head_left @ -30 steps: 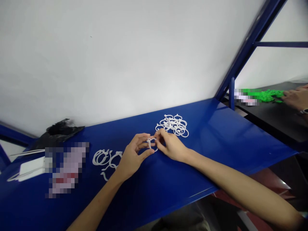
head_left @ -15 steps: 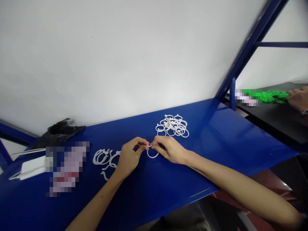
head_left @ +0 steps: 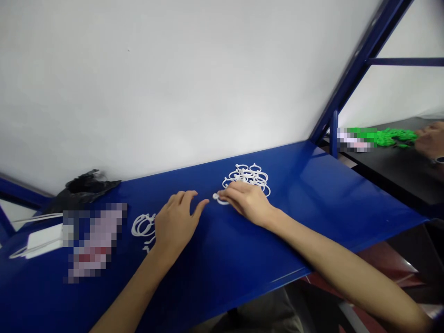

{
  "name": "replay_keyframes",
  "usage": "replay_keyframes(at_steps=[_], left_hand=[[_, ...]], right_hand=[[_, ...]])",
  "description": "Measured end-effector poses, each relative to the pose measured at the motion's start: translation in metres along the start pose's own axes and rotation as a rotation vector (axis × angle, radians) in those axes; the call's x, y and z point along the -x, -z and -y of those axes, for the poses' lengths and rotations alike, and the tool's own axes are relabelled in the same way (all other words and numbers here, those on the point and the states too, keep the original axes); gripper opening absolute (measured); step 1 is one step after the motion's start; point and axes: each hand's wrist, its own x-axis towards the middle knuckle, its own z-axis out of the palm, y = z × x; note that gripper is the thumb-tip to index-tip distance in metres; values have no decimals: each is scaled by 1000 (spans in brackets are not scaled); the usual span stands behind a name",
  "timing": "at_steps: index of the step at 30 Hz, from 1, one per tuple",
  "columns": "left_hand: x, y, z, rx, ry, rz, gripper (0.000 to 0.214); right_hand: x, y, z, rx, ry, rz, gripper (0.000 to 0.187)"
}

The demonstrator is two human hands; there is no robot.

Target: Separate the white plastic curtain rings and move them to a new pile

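Between the thumb and fingers of my right hand is a white plastic shower curtain ring, a round knob showing at its left end; the hand covers much of it. Just behind that hand lies a pile of closed white rings, partly hidden by the knuckles. My left hand is empty, thumb and fingers apart, above the table. Open white rings lie beside it on the left, some of them hidden beneath the hand and wrist.
The blue table runs along a white wall. At its left are a black plastic bag, a white card-like piece and a blurred pink packet. Another person's hand is near green pieces on a black table.
My left hand has let go of the ring, opened and drawn back left. My right hand has carried the ring slightly up and away, toward the pile.
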Motion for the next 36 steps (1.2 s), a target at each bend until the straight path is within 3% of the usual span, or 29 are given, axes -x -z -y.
replay_keyframes(at_steps=[3, 7, 9, 14, 17, 21, 25, 30, 36], left_hand=[[0, 4, 5, -296, 25, 95, 42], [1, -1, 14, -383, -13, 213, 36], [1, -6, 16, -306, -70, 226, 34], [0, -12, 12, 46, -287, 237, 29], [-1, -9, 11, 101, -328, 211, 29], [-7, -1, 23, -127, -156, 163, 33], [-14, 6, 56, -267, -25, 269, 37], [-23, 10, 93, -13, -31, 389, 40], [-20, 25, 100, 115, -42, 572, 35]], right_hand=[[-2, 12, -19, 122, -118, -185, 29], [0, 24, -46, 235, -248, -309, 27], [0, 27, -54, 245, -211, -267, 26], [0, 34, -53, 182, -26, 77, 18], [-1, 33, -51, 178, 12, 196, 17], [-1, 26, -53, 270, -15, 220, 15], [0, 23, -53, 325, -40, 204, 14], [1, 27, -47, 297, -15, 214, 16], [4, 26, -43, 276, 6, 257, 16]])
